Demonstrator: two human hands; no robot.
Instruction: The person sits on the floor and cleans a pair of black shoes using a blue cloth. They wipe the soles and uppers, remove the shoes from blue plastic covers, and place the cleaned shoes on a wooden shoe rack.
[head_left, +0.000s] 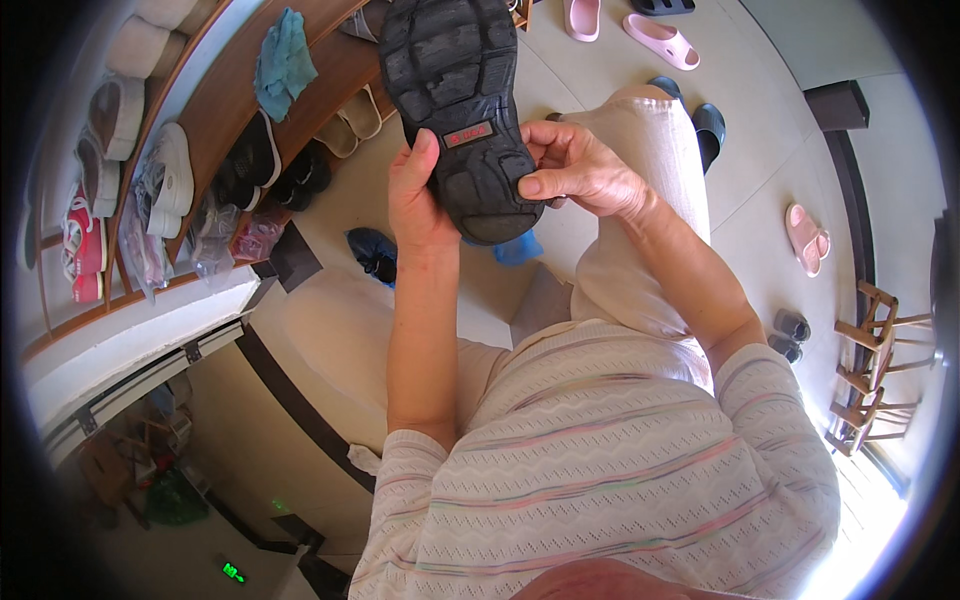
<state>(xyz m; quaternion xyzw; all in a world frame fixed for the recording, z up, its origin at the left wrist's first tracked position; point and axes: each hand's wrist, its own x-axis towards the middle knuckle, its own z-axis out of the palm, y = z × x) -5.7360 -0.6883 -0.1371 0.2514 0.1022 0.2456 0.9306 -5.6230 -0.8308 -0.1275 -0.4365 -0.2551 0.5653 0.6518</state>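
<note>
A black shoe (469, 82) is held up before me with its treaded rubber sole facing the camera. The sole looks worn and bears a small label with red writing near the heel. My left hand (420, 187) grips the heel end from the left, thumb against the sole's edge. From the right, my right hand (577, 169) pinches the opposite edge, with its thumb on the sole and the other fingers partly hidden behind. Below the heel, a piece of blue plastic (517, 247) shows behind the shoe. The shoe's upper is hidden from view.
A wooden shoe rack (217, 97) at left holds several shoes and a draped teal cloth (285, 64). On the floor lie a blue-covered shoe (373, 255), pink slippers (660, 41) and dark slippers (708, 131). Wooden stools (870, 360) stand at the right wall.
</note>
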